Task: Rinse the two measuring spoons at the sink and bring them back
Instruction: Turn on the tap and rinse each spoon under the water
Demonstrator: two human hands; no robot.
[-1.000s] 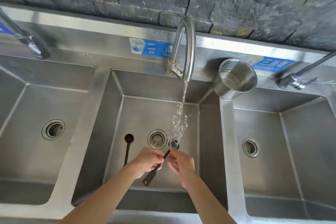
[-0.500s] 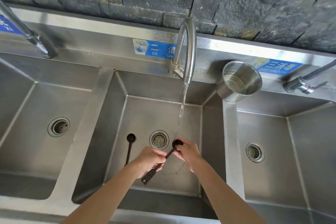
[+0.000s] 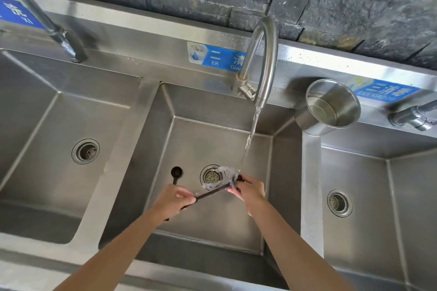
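Two hands pinch one spoon (image 3: 210,192) | left hand (image 3: 173,201) handle | right hand (image 3: 250,190) hides bowl | splash blurs

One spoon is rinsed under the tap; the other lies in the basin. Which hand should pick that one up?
Probably the left hand: the lying spoon sits just beyond it, while the right hand is farther off.

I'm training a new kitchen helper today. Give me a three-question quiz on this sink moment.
1. True or false: water is running from the middle tap.
2. Which hand holds the handle end of the spoon being rinsed? A) left hand B) right hand
3. Where is the second spoon?

Key: 1. True. 2. A; the right hand is at the bowl end under the stream. 3. Lying on the middle basin floor, left of the drain.
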